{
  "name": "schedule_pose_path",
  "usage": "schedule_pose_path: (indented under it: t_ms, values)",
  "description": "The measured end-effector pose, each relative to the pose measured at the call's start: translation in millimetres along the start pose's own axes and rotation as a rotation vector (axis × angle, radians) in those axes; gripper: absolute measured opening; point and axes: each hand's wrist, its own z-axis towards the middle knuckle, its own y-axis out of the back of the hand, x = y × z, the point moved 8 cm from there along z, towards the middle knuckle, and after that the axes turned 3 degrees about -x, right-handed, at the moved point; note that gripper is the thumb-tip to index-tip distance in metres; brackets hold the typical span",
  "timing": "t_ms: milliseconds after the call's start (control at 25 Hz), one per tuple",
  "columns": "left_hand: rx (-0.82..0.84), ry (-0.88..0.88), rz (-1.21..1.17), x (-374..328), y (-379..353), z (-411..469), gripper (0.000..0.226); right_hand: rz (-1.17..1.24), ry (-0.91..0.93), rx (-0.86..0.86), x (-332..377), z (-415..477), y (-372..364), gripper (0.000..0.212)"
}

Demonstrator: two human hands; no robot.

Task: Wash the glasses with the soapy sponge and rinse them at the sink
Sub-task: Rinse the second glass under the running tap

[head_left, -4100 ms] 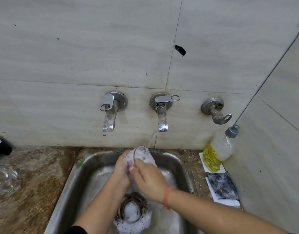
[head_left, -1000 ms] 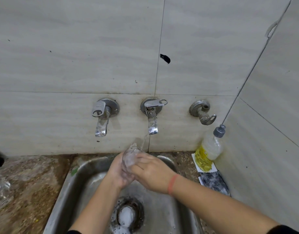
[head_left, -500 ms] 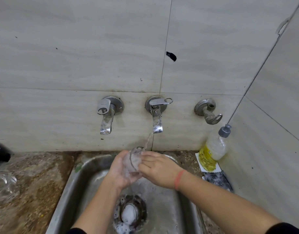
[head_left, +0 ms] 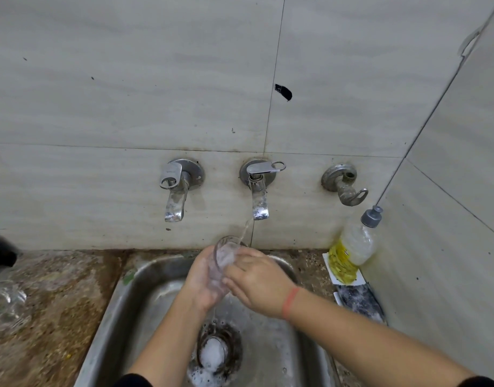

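Looks like the rinse stage. Holding the glass [head_left: 224, 263] tilted just below the running tap [head_left: 259, 196], rim in the stream. Left hand [head_left: 201, 283] grip wrapped round the body, right hand [head_left: 261, 286] grip curled against its side, probably rubbing. Way less foam inside than a few seconds back; suds [head_left: 212, 356] now pooled far below the tap. Probably nearly done. Second glass [head_left: 5, 300] waiting well left of the tap.

Dim, flat, even light; soft shadows; wide-angle bowing at edges; slight blur.
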Motion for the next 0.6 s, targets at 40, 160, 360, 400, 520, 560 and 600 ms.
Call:
schedule_pose_path:
  t_ms: [40,160,360,400,520,560,600]
  values:
    - [-0.003,-0.025,-0.057,-1,1,0,0.026,0.136,-0.207,-0.011,-1,6,0,0.036]
    - [-0.036,-0.089,-0.098,-1,11,7,0.025,0.384,-0.414,0.116,-3,12,-13,0.044]
    - [0.029,0.105,0.01,4,5,-7,0.024,-0.169,0.302,0.118,-4,-11,-4,0.026]
    - [0.03,0.086,-0.007,3,7,-7,0.025,-0.114,0.216,0.077,-5,-9,-4,0.022]
    - [-0.027,-0.064,-0.144,-2,8,-3,0.031,0.279,-0.334,0.034,-1,4,-1,0.021]
    - [-0.058,-0.089,-0.149,-1,10,2,0.032,0.374,-0.403,0.091,-2,3,-9,0.021]
    - [-0.087,-0.091,-0.123,0,11,3,0.036,0.359,-0.338,0.147,1,3,-12,0.019]
